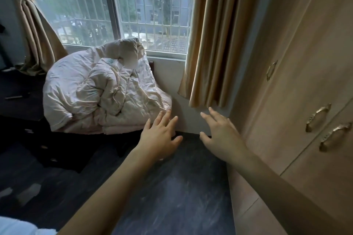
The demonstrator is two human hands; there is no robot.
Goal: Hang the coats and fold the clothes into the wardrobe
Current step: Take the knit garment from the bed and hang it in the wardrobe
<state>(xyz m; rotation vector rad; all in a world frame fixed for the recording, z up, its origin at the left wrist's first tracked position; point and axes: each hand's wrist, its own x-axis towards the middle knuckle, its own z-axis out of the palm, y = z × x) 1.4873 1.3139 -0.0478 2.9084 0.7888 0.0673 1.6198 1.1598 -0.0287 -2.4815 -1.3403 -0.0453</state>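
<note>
Reaching out, both hands empty: left hand [161, 135] fingers spread wide near crumpled pale quilt [99, 89]; right hand [221, 133] fingers splayed beside light wooden wardrobe [298, 86].

The wardrobe [298, 86] stands along the right side of the scene, running from near to far, made of light wood-grain panels with its doors closed. Three ornate brass-coloured handles show on its front: a small one [271, 70] higher and farther off, and two longer ones [318, 117] [335, 136] side by side lower and nearer.
</note>
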